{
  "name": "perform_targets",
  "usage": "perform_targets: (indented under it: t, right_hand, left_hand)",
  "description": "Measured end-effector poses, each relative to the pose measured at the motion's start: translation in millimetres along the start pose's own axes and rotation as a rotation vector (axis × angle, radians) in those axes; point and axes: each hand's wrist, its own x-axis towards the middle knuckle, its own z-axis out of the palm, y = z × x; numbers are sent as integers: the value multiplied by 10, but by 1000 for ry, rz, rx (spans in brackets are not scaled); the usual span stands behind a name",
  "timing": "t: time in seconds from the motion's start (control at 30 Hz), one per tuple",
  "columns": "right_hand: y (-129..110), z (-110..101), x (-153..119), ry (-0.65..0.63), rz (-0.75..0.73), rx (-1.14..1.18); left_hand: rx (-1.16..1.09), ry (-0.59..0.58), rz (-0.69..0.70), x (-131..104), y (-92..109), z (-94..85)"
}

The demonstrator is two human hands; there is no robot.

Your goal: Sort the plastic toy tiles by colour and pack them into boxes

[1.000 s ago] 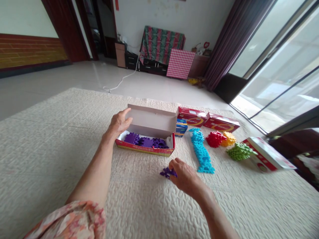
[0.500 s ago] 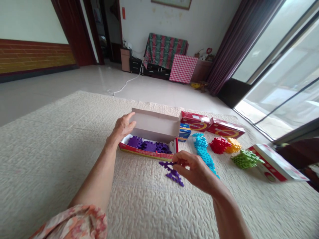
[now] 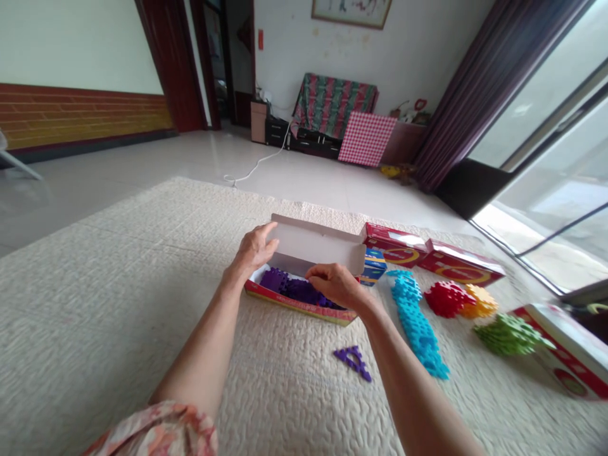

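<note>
An open cardboard box [image 3: 304,307] with a red and yellow front stands on the mat, its lid [image 3: 316,244] raised at the back. Purple interlocking toy pieces [image 3: 274,280] lie inside. At the lid's left edge is my left hand [image 3: 254,253], thumb and fingers apart, touching the box. My right hand [image 3: 336,285] reaches over the box's right half, fingers pinched at a dark purple toy piece; the fingertips partly hide it. On the mat in front of the box lies a purple triangular toy piece [image 3: 353,363].
To the right are blue pieces [image 3: 418,326], a red pile [image 3: 448,299], a yellow pile [image 3: 481,301] and a green pile [image 3: 513,334]. Red boxes [image 3: 463,263] and a small blue box [image 3: 373,266] stand behind. A white-and-red box [image 3: 570,348] lies far right.
My right hand has carried a purple piece from in front of the box to inside it. The triangular piece stays on the mat. The view has shifted left.
</note>
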Motion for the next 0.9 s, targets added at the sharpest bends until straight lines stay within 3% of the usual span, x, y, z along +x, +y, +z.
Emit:
perform_targets:
  t: [0.1,0.27,0.43,0.53,0.7,0.9]
  right_hand:
    - [5,48,12,-3,-1,-42]
    - [3,-47,-116,170,-54,-124]
    - [28,-254,-596,315,-21,-103]
    - [89,-324,-935,336,38,-100]
    - [251,-230,-1339,137,202,-163]
    - [368,101,-1487,-46,282,-229]
  left_hand:
    - [-5,-2,3,0,9,-5]
    - [2,-8,2,1,25,-11]
    - [22,-12,2,-2,23,-2]
    - [37,-13,-2,0,16,6]
    - [64,-18,-14,12,0,22]
    - [72,-11,-8,8,4,22]
